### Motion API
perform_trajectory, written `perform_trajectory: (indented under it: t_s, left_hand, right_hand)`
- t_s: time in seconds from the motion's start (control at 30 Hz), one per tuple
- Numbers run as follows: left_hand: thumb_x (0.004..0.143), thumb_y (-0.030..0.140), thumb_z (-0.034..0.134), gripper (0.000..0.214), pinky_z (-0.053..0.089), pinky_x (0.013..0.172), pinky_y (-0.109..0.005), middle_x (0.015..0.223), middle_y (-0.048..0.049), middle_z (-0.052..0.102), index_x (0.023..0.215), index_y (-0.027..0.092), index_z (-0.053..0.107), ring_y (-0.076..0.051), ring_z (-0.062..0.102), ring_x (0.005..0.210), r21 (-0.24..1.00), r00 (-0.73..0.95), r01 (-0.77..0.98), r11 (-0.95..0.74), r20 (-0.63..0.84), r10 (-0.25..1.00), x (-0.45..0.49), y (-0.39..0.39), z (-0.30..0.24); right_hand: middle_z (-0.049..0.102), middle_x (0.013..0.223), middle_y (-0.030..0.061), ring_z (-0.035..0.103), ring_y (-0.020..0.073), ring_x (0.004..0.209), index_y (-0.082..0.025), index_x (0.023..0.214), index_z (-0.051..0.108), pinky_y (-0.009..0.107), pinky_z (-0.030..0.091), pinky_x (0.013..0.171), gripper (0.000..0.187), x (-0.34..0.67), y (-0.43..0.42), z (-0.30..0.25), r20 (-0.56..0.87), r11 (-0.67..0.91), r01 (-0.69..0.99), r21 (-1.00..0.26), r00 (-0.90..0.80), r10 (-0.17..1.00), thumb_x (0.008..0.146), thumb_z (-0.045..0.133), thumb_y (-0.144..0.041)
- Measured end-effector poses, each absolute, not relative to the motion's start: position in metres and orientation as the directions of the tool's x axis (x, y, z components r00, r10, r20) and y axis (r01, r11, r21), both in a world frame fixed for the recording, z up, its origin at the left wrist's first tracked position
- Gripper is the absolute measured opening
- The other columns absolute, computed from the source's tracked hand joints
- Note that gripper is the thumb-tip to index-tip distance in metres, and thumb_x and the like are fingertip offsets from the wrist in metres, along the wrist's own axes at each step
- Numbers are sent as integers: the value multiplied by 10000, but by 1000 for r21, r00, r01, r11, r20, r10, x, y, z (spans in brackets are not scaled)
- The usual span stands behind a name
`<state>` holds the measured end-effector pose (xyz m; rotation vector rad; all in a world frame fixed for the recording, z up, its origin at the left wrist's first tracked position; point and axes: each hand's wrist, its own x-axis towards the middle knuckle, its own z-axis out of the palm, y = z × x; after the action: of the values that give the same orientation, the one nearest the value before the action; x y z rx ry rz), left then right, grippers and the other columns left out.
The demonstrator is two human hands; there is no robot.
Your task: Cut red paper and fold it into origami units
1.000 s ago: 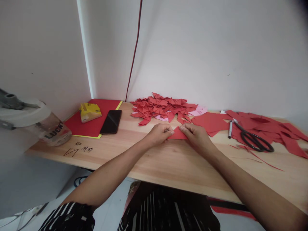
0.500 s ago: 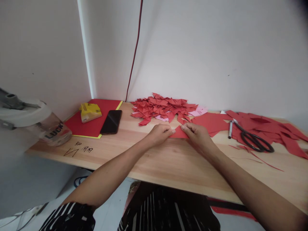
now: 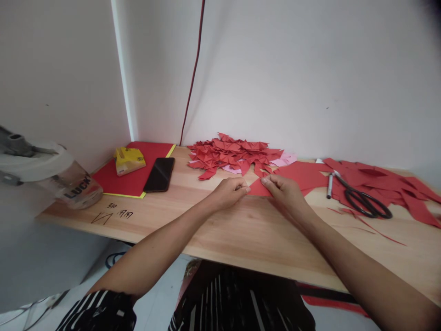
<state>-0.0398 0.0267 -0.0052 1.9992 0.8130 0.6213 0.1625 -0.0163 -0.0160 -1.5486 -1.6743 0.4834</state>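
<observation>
Between my two hands is a small piece of red paper point(image 3: 259, 188) with slanted upper edges, held just above or on the wooden table point(image 3: 220, 230). My left hand point(image 3: 230, 191) is closed, thumb and forefinger pinching the paper's left corner. On the other side my right hand point(image 3: 284, 187) pinches its upper right part, thumb on top, covering that end. Just behind them lies a heap of folded red paper pieces point(image 3: 234, 149) with some pink ones among them. Flat red sheets point(image 3: 303, 174) lie right beside my right hand.
Black-handled scissors point(image 3: 367, 202) and a marker point(image 3: 330, 186) lie at right, by red paper scraps point(image 3: 379, 179). On the left are a phone point(image 3: 159, 174), a yellow packet point(image 3: 129, 161) on a red sheet point(image 3: 117, 181), and a clear lidded bottle point(image 3: 77, 184).
My right hand has shifted slightly to the right and up along the red paper. My left hand has hardly moved and still pinches the left corner.
</observation>
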Motion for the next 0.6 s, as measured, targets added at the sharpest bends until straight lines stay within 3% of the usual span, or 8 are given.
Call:
perform_trajectory:
  t_s: [0.43,0.6]
  left_hand:
    - [882,314,457,304,306,554,-228,542,43,444,613,181,409,-97,407,532,836,662,342,-429,110,742,-39,28,-8]
    - [875,364,489,223,338,506,-208,588,39,525,759,174,497,-86,454,477,898,686,271,-346,72,724,-39,30,-14]
  right_hand:
    - [316,573,-58,381,106,505,-221,646,371,246,421,488,423,160,-19,-17,216,137,550,-824,81,973,894,497,-539]
    - [374,537,-60,428,110,491,-217,646,393,258,398,528,397,156,-20,-17,222,152,575,-804,53,974,913,491,-493]
